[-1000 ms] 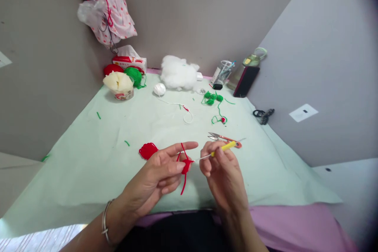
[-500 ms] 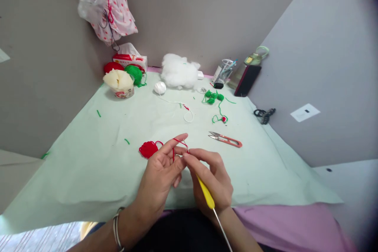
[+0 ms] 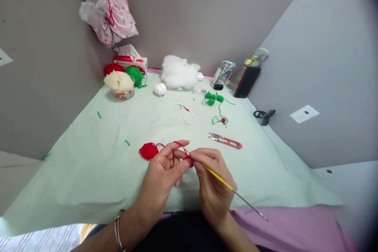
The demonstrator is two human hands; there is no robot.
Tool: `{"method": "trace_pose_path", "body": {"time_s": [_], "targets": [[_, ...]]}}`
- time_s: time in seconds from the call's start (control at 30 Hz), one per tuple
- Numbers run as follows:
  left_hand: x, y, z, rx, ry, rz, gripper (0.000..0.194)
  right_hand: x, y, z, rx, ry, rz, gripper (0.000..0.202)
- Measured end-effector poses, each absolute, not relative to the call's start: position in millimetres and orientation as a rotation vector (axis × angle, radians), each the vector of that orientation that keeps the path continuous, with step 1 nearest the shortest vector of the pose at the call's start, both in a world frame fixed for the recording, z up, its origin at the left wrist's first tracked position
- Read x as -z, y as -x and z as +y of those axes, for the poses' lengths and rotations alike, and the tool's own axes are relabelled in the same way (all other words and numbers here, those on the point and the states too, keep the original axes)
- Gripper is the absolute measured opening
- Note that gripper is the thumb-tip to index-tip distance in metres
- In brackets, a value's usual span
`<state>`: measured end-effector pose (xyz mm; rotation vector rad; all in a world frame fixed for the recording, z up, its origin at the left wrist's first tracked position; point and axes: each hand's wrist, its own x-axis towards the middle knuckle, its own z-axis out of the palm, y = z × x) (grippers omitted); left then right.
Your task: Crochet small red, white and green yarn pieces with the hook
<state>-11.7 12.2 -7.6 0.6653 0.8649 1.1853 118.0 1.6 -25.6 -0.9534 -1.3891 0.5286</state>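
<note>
Pale green cloth (image 3: 97,173) covers the table below grey walls (image 3: 191,15), with orange-handled snips (image 3: 226,141) lying on it. Nearer the person than the snips, the left hand (image 3: 162,173) pinches a small red crochet piece (image 3: 192,163), while the right hand (image 3: 217,181) grips a yellow-handled hook (image 3: 218,177). Half a second ago the hook's tail pointed steeply toward the lap; now it slants outward to the right. Fingers hide most of the piece; a red strand (image 3: 173,156) loops over the left index finger. Left of the snips sits a red yarn bundle (image 3: 148,151); beyond them, green yarn (image 3: 210,100). Cloth stretches right of the snips, its near edge passing beneath the hands.
</note>
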Motion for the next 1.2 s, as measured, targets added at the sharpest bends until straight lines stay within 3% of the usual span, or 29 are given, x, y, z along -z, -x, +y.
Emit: {"method": "trace_pose_path", "body": {"time_s": [0.23, 0.33, 0.47, 0.6, 0.67, 0.8, 1.2], "targets": [[6, 18, 14, -1.149, -0.787, 0.944, 0.062, 26, -123, 7, -0.752, 0.922, -1.351, 0.021], [8, 18, 15, -1.153, -0.756, 0.894, 0.053, 25, -126, 9, -0.822, 0.932, -1.314, 0.012], [11, 16, 17, -1.141, -0.698, 0.831, 0.023, 23, -128, 10, -0.913, 0.927, -1.285, 0.010], [8, 18, 21, -1.160, -0.612, 0.841, 0.025, 18, -133, 13, -0.990, 0.950, -1.372, 0.018], [7, 22, 23, -1.165, -0.595, 0.834, 0.024, 15, -138, 14, -0.980, 0.979, -1.559, 0.005], [8, 32, 28, -1.038, -0.624, 0.725, 0.026, 6, -149, 18, -0.986, 1.043, -1.662, 0.025], [-9, 26, 94, -0.829, -1.112, 0.697, 0.023, -6, -153, 77, -1.565, 0.780, -1.211, 0.039]]}}
